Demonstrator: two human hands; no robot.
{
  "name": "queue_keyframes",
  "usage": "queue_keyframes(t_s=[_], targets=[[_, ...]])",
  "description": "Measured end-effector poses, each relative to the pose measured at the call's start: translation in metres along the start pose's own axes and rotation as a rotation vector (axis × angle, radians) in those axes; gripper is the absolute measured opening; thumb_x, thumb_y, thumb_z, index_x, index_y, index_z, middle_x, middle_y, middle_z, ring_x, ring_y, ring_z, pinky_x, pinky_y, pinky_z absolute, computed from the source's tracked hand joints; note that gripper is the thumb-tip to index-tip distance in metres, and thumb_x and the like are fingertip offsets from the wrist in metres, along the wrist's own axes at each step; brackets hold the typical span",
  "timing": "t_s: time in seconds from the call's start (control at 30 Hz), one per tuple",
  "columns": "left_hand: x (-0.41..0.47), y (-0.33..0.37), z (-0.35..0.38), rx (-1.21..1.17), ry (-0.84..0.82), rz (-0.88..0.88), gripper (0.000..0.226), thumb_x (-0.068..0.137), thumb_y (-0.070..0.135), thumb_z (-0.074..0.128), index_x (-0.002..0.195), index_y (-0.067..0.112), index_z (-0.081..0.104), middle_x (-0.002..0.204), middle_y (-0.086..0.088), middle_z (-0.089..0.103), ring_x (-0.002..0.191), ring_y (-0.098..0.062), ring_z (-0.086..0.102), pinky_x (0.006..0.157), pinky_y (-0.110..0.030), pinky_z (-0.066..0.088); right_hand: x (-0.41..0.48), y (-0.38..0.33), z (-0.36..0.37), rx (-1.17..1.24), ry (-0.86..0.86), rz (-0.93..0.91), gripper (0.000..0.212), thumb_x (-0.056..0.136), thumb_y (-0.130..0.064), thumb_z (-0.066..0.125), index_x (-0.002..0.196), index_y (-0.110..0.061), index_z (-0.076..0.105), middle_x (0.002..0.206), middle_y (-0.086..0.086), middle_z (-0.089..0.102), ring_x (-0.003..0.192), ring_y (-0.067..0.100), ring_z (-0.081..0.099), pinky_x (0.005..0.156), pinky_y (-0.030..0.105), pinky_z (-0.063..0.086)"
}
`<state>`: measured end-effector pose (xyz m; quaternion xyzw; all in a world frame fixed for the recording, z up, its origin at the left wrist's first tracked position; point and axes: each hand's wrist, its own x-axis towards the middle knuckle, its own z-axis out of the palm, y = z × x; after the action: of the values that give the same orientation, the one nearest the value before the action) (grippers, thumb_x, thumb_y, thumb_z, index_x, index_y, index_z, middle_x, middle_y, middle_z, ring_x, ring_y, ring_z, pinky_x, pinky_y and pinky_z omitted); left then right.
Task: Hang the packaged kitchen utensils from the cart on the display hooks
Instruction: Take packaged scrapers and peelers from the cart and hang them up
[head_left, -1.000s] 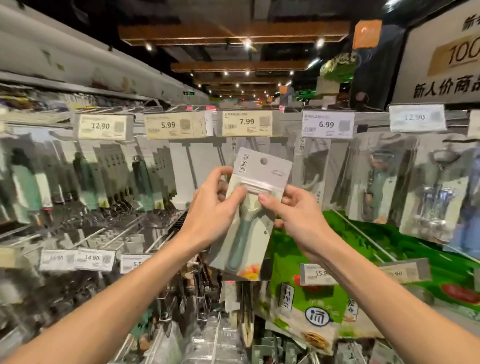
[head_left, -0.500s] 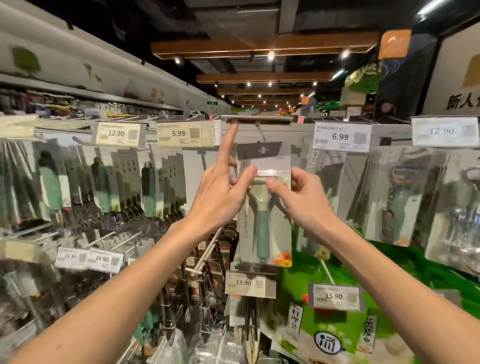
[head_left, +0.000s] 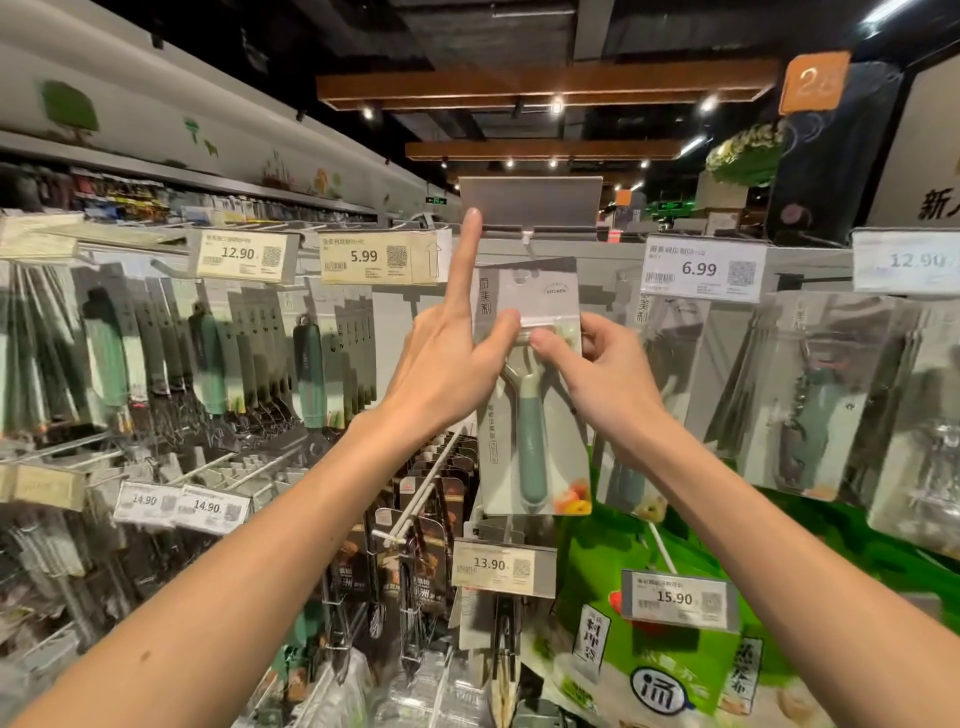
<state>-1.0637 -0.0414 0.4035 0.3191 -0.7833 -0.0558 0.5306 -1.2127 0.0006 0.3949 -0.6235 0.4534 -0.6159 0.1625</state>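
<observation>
A packaged peeler (head_left: 530, 415) with a green handle hangs upright in front of the display wall, its card top just under a hook tip (head_left: 528, 240). My left hand (head_left: 447, 364) pinches the pack's left edge with the thumb while its index finger points straight up and holds the hook's price-tag flap (head_left: 530, 202) lifted. My right hand (head_left: 597, 374) pinches the pack's right side at the peeler head. Whether the card's hole sits on the hook is unclear.
Rows of packaged utensils (head_left: 311, 364) hang left and packs (head_left: 810, 395) hang right, under price tags 5.99 (head_left: 379, 257) and 6.99 (head_left: 701, 270). Lower hooks (head_left: 426, 488) jut out below with a 13.90 tag (head_left: 501, 566). Green bags (head_left: 649, 649) hang at lower right.
Both hands raised the peeler pack from chest height to the hook. My left index finger extended and flipped the price-tag flap upward.
</observation>
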Motion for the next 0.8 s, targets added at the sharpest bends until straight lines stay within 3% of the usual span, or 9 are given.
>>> queue_keyframes(t_s=[0.1, 0.27, 0.37, 0.43, 0.5, 0.57, 0.67, 0.73, 0.8], targets=[[0.001, 0.006, -0.003, 0.000, -0.024, -0.015, 0.082, 0.100, 0.028, 0.048, 0.154, 0.044, -0.011, 0.106, -0.013, 0.068, 0.053, -0.031, 0.057, 0.057, -0.039, 0.048, -0.001, -0.002, 0.004, 0.028, 0.027, 0.013, 0.009, 0.094, -0.022, 0.064, 0.101, -0.024, 0.069, 0.083, -0.005, 0.075, 0.069, 0.000, 0.068, 0.063, 0.014, 0.052], [0.005, 0.003, -0.005, 0.004, -0.030, -0.038, 0.086, 0.097, 0.032, 0.053, 0.153, 0.048, -0.011, 0.059, -0.004, 0.052, 0.051, -0.024, 0.051, 0.052, -0.027, 0.044, -0.004, 0.001, 0.008, 0.089, 0.119, 0.038, 0.011, 0.093, -0.022, 0.064, 0.102, -0.022, 0.071, 0.091, 0.001, 0.076, 0.086, 0.021, 0.071, 0.079, 0.033, 0.056], [0.004, 0.000, -0.003, 0.042, -0.010, -0.017, 0.088, 0.097, 0.033, 0.055, 0.155, 0.043, -0.011, 0.056, 0.001, 0.047, 0.049, -0.020, 0.048, 0.052, -0.022, 0.042, -0.003, 0.009, 0.011, 0.070, 0.149, 0.085, 0.023, 0.092, -0.028, 0.066, 0.113, -0.018, 0.064, 0.088, -0.004, 0.076, 0.083, 0.016, 0.071, 0.072, 0.022, 0.054], [0.001, -0.006, 0.002, 0.099, 0.046, 0.023, 0.090, 0.097, 0.034, 0.057, 0.156, 0.037, -0.011, 0.059, -0.001, 0.051, 0.051, -0.020, 0.052, 0.056, -0.022, 0.043, 0.000, 0.016, 0.013, 0.003, 0.184, 0.130, 0.036, 0.091, -0.037, 0.066, 0.121, -0.025, 0.050, 0.090, -0.001, 0.072, 0.084, 0.020, 0.069, 0.072, 0.027, 0.051], [-0.009, -0.015, 0.011, 0.125, 0.125, 0.038, 0.092, 0.096, 0.036, 0.059, 0.157, 0.033, -0.011, 0.067, 0.002, 0.056, 0.049, -0.014, 0.054, 0.049, -0.015, 0.042, -0.003, 0.025, 0.014, -0.095, 0.229, 0.104, 0.047, 0.090, -0.040, 0.066, 0.127, -0.030, 0.038, 0.092, -0.004, 0.063, 0.087, 0.016, 0.062, 0.077, 0.031, 0.047], [-0.029, -0.026, 0.024, 0.063, 0.163, 0.000, 0.094, 0.095, 0.037, 0.062, 0.155, 0.037, -0.010, 0.093, 0.001, 0.064, 0.057, -0.008, 0.062, 0.054, -0.005, 0.043, -0.018, 0.034, 0.016, -0.197, 0.237, 0.010, 0.053, 0.090, -0.039, 0.067, 0.131, -0.030, 0.036, 0.095, -0.015, 0.054, 0.086, 0.007, 0.055, 0.080, 0.029, 0.047], [-0.053, -0.043, 0.047, -0.054, 0.110, -0.073, 0.082, 0.094, 0.040, 0.063, 0.155, 0.044, 0.008, 0.139, -0.001, 0.054, 0.094, -0.006, 0.066, 0.086, -0.032, 0.057, -0.035, 0.052, 0.022, -0.315, 0.183, -0.046, 0.061, 0.091, -0.035, 0.068, 0.141, -0.023, 0.035, 0.126, -0.004, 0.055, 0.110, 0.014, 0.054, 0.096, 0.033, 0.045], [-0.049, -0.049, 0.056, -0.081, 0.079, -0.118, 0.066, 0.093, 0.037, 0.065, 0.151, 0.032, 0.034, 0.141, 0.002, 0.051, 0.114, -0.009, 0.058, 0.098, -0.042, 0.054, -0.030, 0.058, 0.024, -0.339, 0.181, -0.023, 0.063, 0.091, -0.035, 0.067, 0.144, -0.022, 0.034, 0.139, 0.003, 0.052, 0.123, 0.022, 0.051, 0.102, 0.036, 0.042], [-0.040, -0.046, 0.058, -0.075, 0.082, -0.189, 0.057, 0.093, 0.033, 0.067, 0.144, 0.021, 0.047, 0.134, 0.000, 0.056, 0.120, -0.009, 0.053, 0.103, -0.044, 0.049, -0.022, 0.058, 0.024, -0.342, 0.180, 0.014, 0.063, 0.091, -0.036, 0.067, 0.143, -0.024, 0.034, 0.137, 0.005, 0.054, 0.121, 0.026, 0.053, 0.101, 0.039, 0.044]])
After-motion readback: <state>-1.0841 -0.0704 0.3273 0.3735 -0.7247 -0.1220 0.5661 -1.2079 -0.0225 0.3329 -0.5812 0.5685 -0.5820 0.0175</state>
